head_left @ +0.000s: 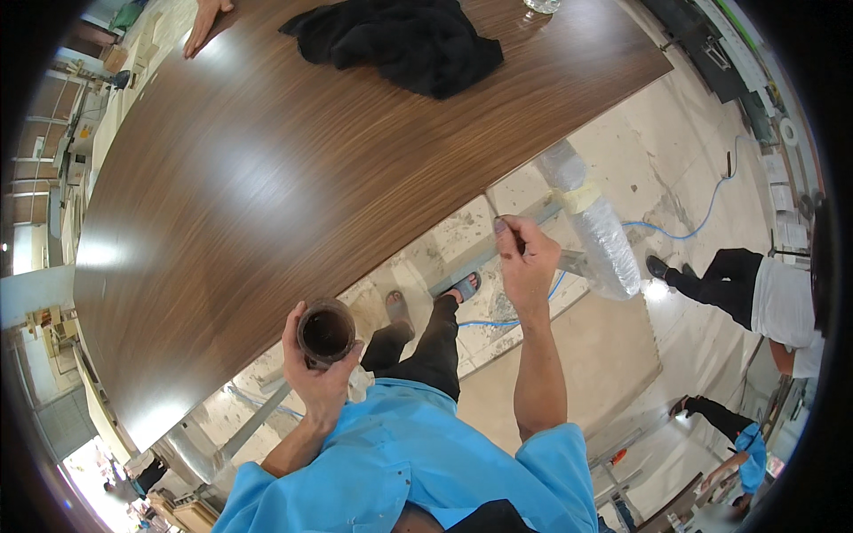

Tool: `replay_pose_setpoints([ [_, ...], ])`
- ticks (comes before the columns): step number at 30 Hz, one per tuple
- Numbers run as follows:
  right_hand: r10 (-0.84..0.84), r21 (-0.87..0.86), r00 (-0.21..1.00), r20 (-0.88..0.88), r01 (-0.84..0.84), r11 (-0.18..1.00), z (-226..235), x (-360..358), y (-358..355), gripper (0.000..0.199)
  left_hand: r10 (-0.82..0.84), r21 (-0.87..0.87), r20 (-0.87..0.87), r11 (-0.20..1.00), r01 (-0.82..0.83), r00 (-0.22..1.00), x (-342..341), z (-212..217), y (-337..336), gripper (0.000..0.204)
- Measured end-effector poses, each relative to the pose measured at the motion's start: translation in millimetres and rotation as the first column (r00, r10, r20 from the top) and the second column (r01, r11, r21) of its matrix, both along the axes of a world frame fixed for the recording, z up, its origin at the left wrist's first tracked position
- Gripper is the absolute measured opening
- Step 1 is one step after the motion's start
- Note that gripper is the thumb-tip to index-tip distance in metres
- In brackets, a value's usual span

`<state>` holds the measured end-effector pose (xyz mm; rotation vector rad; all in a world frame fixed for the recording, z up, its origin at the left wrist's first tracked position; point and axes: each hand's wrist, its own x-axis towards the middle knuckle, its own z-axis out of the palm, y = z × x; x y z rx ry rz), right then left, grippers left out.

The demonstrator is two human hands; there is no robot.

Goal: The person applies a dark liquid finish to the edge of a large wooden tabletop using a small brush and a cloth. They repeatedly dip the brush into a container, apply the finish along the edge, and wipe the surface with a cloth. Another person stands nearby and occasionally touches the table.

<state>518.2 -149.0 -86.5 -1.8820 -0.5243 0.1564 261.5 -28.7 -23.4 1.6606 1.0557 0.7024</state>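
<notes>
A round open jar (325,332) with dark brown contents is gripped in my left hand (313,389), just off the near edge of a large wood-grain panel (231,222). Something white and crumpled, like tissue (360,384), shows beside that hand. My right hand (529,258) pinches a thin dark stick-like tool (492,204), whose far end reaches the panel's near edge. Whether it ends in bristles is too small to tell. Dark stains mark my right fingertips.
On the panel's far part lie a black cloth (400,44) and a clear glass item (542,5). Another person's hand (206,22) rests at the far left. Plastic-wrapped legs (604,249) and a blue hose (684,236) are right of the panel. Other people stand further right.
</notes>
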Motion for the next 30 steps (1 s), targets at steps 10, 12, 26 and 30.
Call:
replay_pose_setpoints([
  [10, -0.091, 0.02, 0.995, -0.04, 0.092, 0.996, -4, 5, 1, 0.01, -0.012, -0.036, -0.001, 0.999, 0.012, 1.0, 14, 0, -6, 0.085],
  [12, 0.018, 0.056, 0.991, 0.13, -0.026, 0.998, -3, 5, 0, 0.011, -0.015, -0.025, -0.006, 1.0, 0.015, 1.0, 15, -1, -5, 0.085],
  [26, -0.147, 0.07, 0.987, -0.061, 0.151, 0.986, 2, 9, -3, 0.009, -0.026, 0.003, -0.025, 1.0, 0.026, 0.999, 14, -3, -4, 0.085],
  [30, -0.046, 0.005, 0.999, -0.002, 0.046, 0.999, 1, 2, -1, 0.009, -0.032, -0.003, -0.01, 0.999, 0.032, 0.999, 14, -4, -4, 0.085],
])
